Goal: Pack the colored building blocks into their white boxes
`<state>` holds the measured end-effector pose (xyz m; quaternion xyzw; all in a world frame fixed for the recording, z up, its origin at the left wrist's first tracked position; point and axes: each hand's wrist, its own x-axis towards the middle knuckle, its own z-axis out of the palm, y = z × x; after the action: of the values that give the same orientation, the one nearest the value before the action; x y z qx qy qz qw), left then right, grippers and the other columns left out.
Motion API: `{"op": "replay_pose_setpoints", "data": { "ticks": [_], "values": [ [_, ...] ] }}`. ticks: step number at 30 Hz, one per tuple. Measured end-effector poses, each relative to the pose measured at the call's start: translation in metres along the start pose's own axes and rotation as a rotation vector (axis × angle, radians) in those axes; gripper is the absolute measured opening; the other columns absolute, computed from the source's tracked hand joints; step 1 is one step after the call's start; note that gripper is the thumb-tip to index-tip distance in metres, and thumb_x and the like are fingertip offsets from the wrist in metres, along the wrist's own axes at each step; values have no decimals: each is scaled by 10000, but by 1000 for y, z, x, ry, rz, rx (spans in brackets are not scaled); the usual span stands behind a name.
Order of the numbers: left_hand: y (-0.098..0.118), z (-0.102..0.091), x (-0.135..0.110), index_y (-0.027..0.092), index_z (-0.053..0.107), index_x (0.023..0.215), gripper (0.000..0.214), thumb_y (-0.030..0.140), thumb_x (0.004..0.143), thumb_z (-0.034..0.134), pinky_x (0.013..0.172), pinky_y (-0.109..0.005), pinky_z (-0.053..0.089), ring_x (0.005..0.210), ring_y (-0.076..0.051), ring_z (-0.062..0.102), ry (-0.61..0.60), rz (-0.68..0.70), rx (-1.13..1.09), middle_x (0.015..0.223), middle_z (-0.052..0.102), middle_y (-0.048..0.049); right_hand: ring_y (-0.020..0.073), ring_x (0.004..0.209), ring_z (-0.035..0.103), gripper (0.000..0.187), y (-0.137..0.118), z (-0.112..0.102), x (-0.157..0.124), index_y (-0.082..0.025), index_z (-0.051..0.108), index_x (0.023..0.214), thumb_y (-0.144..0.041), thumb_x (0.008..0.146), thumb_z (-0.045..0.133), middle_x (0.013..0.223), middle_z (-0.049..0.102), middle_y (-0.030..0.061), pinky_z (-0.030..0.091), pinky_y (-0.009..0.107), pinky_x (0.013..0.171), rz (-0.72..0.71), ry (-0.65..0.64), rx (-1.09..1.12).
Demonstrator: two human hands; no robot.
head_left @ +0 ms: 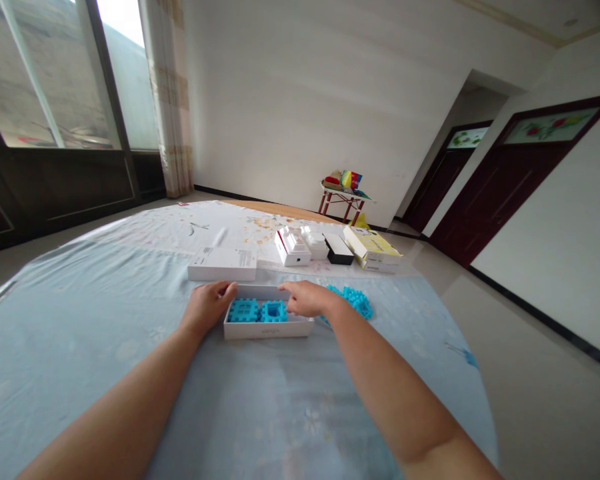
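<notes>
A shallow white box (266, 330) lies open on the table in front of me. Inside it, toward the left and middle, are blue plastic interlocking blocks (243, 311) with notched edges. My left hand (211, 303) grips the box at its left end, fingers by the back left corner. Over the right part of the box is my right hand (306, 298), its fingers curled and the index finger pointing left along the back wall. Whatever its other fingers hold beside the blocks is hidden. Behind the right wrist sits a pile of loose blue blocks (356, 301).
A white lid-like box (223, 264) lies behind the open box. Farther back stand white packages (294, 245), a black-and-white box (339, 249) and a yellow-and-white box (373, 248). A light blue cloth (260, 400) covers the round table. A small table (347, 195) stands by the wall.
</notes>
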<state>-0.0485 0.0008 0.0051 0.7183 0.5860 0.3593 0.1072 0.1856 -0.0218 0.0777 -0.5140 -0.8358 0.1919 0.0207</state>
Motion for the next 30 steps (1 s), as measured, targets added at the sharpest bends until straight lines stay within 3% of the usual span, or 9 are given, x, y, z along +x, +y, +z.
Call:
{"op": "replay_pose_setpoints", "data": {
  "ticks": [4,7,11,15,19,23,27,30],
  "values": [
    [0,-1,0,195,686,721,384,445,756,397,626,-225,389,687,-175,582,1,9,20,700,695,-23,159,792,621,570,-6,8,-1,-165,414,1319,-123,751,444,789,686,28,439,241,709,-61,10,40],
    [1,-2,1,204,684,720,384,454,755,394,629,-227,394,687,-178,580,-6,6,37,701,696,-18,152,796,618,557,0,10,-3,-186,443,1298,-121,744,461,824,687,24,437,234,714,-94,88,88],
    [0,-1,2,196,672,710,411,475,767,375,624,-218,391,693,-174,582,-33,-2,56,712,693,-23,141,765,613,448,29,2,-16,-176,506,1226,-170,780,459,809,679,22,443,235,715,-85,364,217],
    [-4,1,4,185,672,768,444,507,777,366,616,-213,387,714,-177,597,-47,-15,67,740,693,-32,135,747,610,381,72,-6,-43,-151,544,1158,-211,787,481,813,668,32,456,242,722,58,574,300],
    [-6,0,5,186,681,837,461,519,781,368,607,-213,388,703,-179,605,-82,-44,82,757,700,-35,142,746,600,412,113,-3,-70,-142,563,1138,-228,736,551,872,657,46,466,244,703,233,526,276],
    [-5,-2,5,174,682,873,467,519,783,381,622,-218,399,739,-195,615,-108,-82,104,785,708,-54,165,796,592,424,137,6,-88,-173,590,1095,-312,696,622,936,645,48,459,266,725,361,448,189],
    [-4,-5,3,165,684,869,463,520,770,403,665,-238,416,786,-217,624,-107,-100,81,833,712,-70,218,881,592,495,141,12,-95,-198,620,1011,-466,605,708,944,635,55,446,291,745,412,291,106],
    [-3,-6,1,167,686,887,462,513,769,404,671,-266,423,759,-226,633,-97,-91,74,838,712,-89,254,957,569,673,133,18,-93,-212,581,1098,-525,524,739,1026,602,75,434,315,783,413,221,26]
  ]
}}
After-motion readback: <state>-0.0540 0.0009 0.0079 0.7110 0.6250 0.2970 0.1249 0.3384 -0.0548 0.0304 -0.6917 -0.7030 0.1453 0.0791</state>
